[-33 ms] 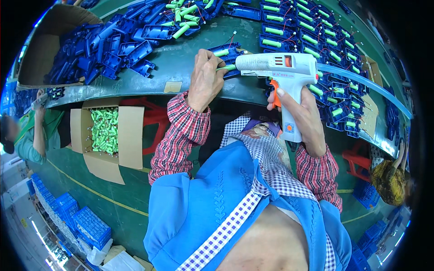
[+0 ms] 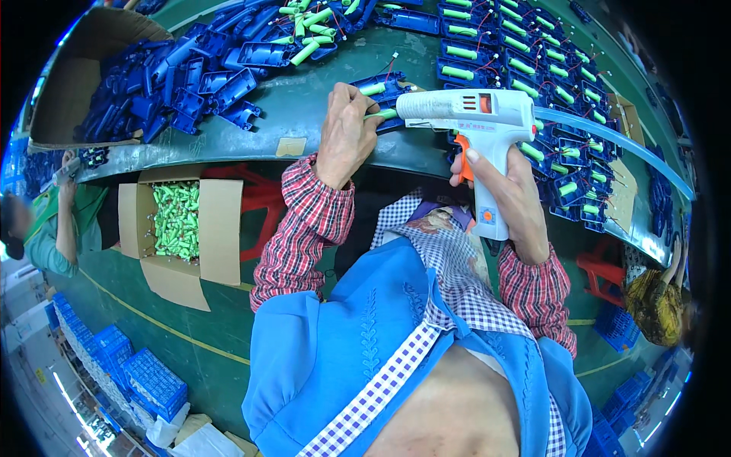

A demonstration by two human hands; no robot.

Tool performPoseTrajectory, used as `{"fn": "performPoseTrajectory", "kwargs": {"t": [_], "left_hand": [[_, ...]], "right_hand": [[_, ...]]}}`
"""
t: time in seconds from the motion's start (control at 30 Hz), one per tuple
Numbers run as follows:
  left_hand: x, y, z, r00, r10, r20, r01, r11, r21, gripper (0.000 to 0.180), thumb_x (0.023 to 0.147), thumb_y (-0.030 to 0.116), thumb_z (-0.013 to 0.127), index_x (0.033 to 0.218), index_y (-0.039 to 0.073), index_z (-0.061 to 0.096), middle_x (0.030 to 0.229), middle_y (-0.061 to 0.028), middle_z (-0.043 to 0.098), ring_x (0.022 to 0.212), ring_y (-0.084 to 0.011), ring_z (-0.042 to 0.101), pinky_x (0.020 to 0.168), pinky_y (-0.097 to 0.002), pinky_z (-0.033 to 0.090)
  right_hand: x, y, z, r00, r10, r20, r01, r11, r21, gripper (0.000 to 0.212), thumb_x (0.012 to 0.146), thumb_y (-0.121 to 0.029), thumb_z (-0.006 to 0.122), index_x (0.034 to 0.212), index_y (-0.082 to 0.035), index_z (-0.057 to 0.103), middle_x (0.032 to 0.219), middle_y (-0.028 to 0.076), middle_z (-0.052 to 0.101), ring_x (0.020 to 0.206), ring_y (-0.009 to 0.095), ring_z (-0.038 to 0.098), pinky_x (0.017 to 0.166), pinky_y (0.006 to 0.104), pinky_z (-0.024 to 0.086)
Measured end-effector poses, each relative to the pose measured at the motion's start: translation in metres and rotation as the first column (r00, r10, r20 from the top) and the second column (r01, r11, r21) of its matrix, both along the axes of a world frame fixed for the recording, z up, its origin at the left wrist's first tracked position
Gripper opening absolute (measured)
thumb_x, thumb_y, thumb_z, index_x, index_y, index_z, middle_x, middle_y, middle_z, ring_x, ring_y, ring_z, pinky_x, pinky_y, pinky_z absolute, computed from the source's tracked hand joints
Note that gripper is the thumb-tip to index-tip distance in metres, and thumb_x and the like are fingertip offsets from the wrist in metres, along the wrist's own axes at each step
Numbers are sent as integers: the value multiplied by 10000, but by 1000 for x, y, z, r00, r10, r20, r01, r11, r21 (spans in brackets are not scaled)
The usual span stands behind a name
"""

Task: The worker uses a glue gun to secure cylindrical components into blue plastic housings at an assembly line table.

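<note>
A white hot glue gun point(image 2: 457, 107) with an orange trigger is gripped in my right hand point(image 2: 521, 198), its nozzle end pointing left. A clear glue stick point(image 2: 609, 135) trails from its back to the right. My left hand point(image 2: 346, 133) has its fingers closed on a green battery cell point(image 2: 383, 114) just by the nozzle. The nozzle tip and the far side of the cell are partly hidden by the gun and fingers. Just beyond them lies a blue plastic housing point(image 2: 391, 78) with a green cell in it and a thin wire sticking up.
Rows of blue housings with green cells point(image 2: 521, 66) cover the table's right side. Loose blue housings point(image 2: 190, 84) spill from a carton point(image 2: 61, 84) at left, beside a pile of green cells point(image 2: 308, 34). Below the table edge stands an open carton point(image 2: 221, 228) of green cells.
</note>
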State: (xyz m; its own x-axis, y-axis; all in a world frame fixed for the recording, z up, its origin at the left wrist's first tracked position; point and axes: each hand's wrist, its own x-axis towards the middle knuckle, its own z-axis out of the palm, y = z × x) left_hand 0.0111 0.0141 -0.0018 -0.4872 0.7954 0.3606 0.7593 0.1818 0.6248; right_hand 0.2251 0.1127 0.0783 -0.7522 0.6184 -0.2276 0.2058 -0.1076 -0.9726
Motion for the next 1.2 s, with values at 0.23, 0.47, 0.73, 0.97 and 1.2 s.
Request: {"fn": "performPoseTrajectory", "kwargs": {"t": [0.23,0.47,0.73,0.97,1.2], "left_hand": [[2,1,1,1000,10,7,-10,1000,-22,170,759,24,711,907,-45,666,977,-182,548,928,-330,574,810,-391,476],[3,-1,0,1000,6,-7,-6,1000,-3,176,758,21,711,912,-49,664,974,-180,547,914,-328,572,796,-395,475],[4,0,-4,998,39,-48,-35,996,83,159,756,11,710,890,-52,653,942,-179,544,863,-331,567,745,-401,469],[4,12,1,971,47,-232,-17,991,131,148,773,63,709,887,0,638,867,-172,560,832,-355,562,724,-428,458],[-10,9,6,925,13,-379,-67,990,-128,128,832,148,656,908,45,655,881,-140,574,808,-349,592,685,-443,480]], "right_hand": [[8,-3,2,998,-16,56,16,1000,1,342,947,-263,574,1096,43,537,869,97,639,742,149,633,676,285,500],[13,-7,4,997,-8,75,11,999,-31,357,950,-271,583,1112,42,528,840,91,617,731,137,612,667,277,498],[13,-7,6,999,-41,-12,40,996,-80,345,969,-234,557,1141,63,521,919,145,652,813,185,661,706,288,538],[31,-8,24,982,-132,-138,102,974,-203,462,946,-197,583,1280,90,446,1098,224,639,996,280,664,835,354,564],[36,-4,2,950,-124,-285,51,967,-250,406,948,-175,608,1238,72,469,1065,160,640,951,207,660,811,313,562]]}}
